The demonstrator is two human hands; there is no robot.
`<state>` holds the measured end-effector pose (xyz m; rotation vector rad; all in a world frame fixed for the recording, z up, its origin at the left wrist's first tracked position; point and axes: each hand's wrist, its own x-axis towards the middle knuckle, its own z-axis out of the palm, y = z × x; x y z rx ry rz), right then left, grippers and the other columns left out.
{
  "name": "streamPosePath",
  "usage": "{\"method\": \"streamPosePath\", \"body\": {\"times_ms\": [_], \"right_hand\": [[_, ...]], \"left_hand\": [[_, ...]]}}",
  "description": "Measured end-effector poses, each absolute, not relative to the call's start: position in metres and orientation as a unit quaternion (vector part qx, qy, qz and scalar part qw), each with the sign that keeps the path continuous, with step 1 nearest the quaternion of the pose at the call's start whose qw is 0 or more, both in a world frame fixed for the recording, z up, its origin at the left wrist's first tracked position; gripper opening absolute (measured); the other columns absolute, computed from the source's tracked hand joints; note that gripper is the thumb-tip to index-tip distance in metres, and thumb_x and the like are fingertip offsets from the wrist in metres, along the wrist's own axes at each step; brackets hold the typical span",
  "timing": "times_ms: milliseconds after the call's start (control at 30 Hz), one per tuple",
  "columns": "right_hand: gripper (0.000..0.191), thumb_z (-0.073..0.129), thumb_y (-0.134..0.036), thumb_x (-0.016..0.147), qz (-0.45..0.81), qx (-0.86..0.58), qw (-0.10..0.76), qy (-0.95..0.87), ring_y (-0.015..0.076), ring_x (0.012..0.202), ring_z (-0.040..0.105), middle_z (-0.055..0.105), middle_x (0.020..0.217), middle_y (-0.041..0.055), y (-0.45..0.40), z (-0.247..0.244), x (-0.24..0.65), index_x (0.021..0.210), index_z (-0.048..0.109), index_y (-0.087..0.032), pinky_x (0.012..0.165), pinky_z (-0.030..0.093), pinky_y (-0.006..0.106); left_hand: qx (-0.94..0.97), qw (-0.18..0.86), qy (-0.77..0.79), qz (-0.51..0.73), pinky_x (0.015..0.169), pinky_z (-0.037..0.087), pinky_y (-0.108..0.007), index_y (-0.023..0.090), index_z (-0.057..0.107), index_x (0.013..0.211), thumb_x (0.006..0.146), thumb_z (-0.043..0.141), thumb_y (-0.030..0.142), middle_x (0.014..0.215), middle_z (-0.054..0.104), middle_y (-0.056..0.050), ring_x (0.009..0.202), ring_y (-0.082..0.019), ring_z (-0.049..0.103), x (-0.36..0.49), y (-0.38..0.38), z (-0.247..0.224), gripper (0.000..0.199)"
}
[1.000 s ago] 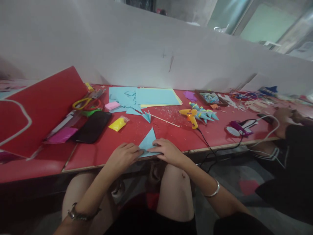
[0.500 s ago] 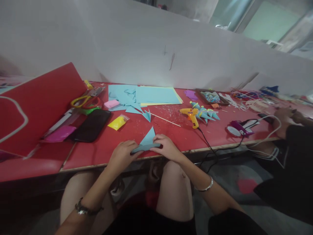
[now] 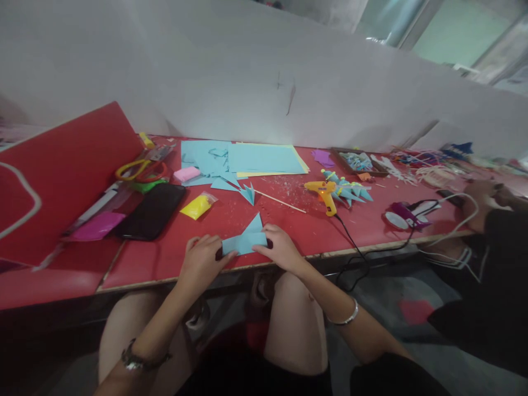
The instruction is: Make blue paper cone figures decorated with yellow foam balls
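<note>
A piece of light blue paper point(image 3: 245, 242) lies at the front edge of the red table, a flap turned over toward me and a pointed corner sticking out behind. My left hand point(image 3: 203, 254) grips its left end between thumb and fingers. At the other end, my right hand point(image 3: 281, 247) pinches the paper, thumb in front. Just beyond it sits a folded blue paper spike point(image 3: 248, 194), beside a thin wooden stick point(image 3: 280, 201).
Left are a black phone point(image 3: 153, 212), scissors point(image 3: 134, 171) and a yellow packet point(image 3: 198, 205). Blue sheets point(image 3: 266, 159) lie at the back. A yellow glue gun point(image 3: 323, 193) with a black cord rests right, near spiked blue paper pieces point(image 3: 350, 190). Another person's hand point(image 3: 478, 198) is far right.
The paper's near part, seen almost edge-on before, now faces up as a flat band between my hands. Both hands stay in nearly the same place.
</note>
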<state>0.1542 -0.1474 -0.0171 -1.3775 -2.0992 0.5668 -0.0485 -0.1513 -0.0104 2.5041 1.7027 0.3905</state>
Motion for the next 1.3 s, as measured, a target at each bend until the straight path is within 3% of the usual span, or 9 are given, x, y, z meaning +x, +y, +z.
{"method": "streamPosePath", "body": {"times_ms": [433,533,633,733,833,1033,1300], "right_hand": [[0.028,0.058,-0.036,0.076,0.115,-0.563,0.197,-0.794,0.0132,0.07,0.043,0.048,0.072,0.001,-0.148,-0.015,0.15,0.061,0.048,-0.015,0.063,0.032,0.024],[0.028,0.058,-0.037,0.076,0.109,-0.564,0.192,-0.795,0.0137,0.071,0.043,0.048,0.072,0.0014,-0.148,-0.015,0.15,0.061,0.048,-0.016,0.063,0.033,0.024],[0.026,0.058,-0.036,0.076,0.113,-0.563,0.193,-0.796,0.0136,0.072,0.044,0.049,0.073,0.0015,-0.148,-0.015,0.15,0.062,0.049,-0.015,0.064,0.033,0.024],[0.022,0.059,-0.032,0.076,0.117,-0.558,0.193,-0.798,0.0132,0.072,0.045,0.049,0.074,0.0015,-0.148,-0.015,0.149,0.064,0.05,-0.015,0.064,0.034,0.023],[0.022,0.059,-0.032,0.076,0.112,-0.557,0.191,-0.8,0.0132,0.072,0.045,0.049,0.074,0.0015,-0.147,-0.016,0.15,0.065,0.051,-0.015,0.064,0.033,0.023],[0.03,0.052,-0.041,0.08,0.099,-0.557,0.189,-0.803,0.0137,0.07,0.044,0.05,0.074,0.0025,-0.147,-0.017,0.15,0.064,0.05,-0.015,0.062,0.033,0.024],[0.024,0.056,-0.038,0.078,0.101,-0.562,0.189,-0.799,0.0154,0.072,0.044,0.05,0.076,0.0032,-0.149,-0.018,0.149,0.068,0.052,-0.016,0.065,0.036,0.026]], "left_hand": [[0.815,0.04,0.573,0.08,0.077,0.032,-0.036,0.018,0.053,0.065,0.082,0.041,0.043,0.07,0.058,-0.002,0.074,-0.019,0.054,-0.05,-0.155,-0.003,0.033],[0.825,0.021,0.556,0.103,0.08,0.034,-0.037,0.018,0.057,0.087,0.083,0.042,0.039,0.09,0.06,-0.005,0.086,-0.02,0.055,-0.056,-0.153,-0.009,0.025],[0.852,-0.043,0.503,0.142,0.083,0.035,-0.037,0.023,0.045,0.12,0.084,0.043,0.029,0.121,0.047,-0.011,0.102,-0.022,0.049,-0.059,-0.15,-0.012,0.036],[0.913,-0.087,0.387,0.096,0.085,0.035,-0.036,0.036,0.04,0.124,0.081,0.044,0.014,0.135,0.035,-0.007,0.109,-0.023,0.044,-0.059,-0.148,-0.006,0.049],[0.949,-0.093,0.299,0.027,0.087,0.034,-0.035,0.039,0.042,0.123,0.079,0.044,0.006,0.134,0.038,-0.003,0.111,-0.022,0.042,-0.057,-0.146,0.003,0.055],[0.953,-0.087,0.29,-0.003,0.081,0.035,-0.034,0.04,0.04,0.124,0.079,0.042,0.003,0.123,0.052,0.002,0.104,-0.021,0.048,-0.065,-0.147,0.005,0.059],[0.951,-0.056,0.305,-0.018,0.084,0.035,-0.032,0.041,0.041,0.124,0.075,0.044,0.001,0.127,0.051,0.004,0.104,-0.018,0.05,-0.101,-0.147,-0.001,0.062]]}}
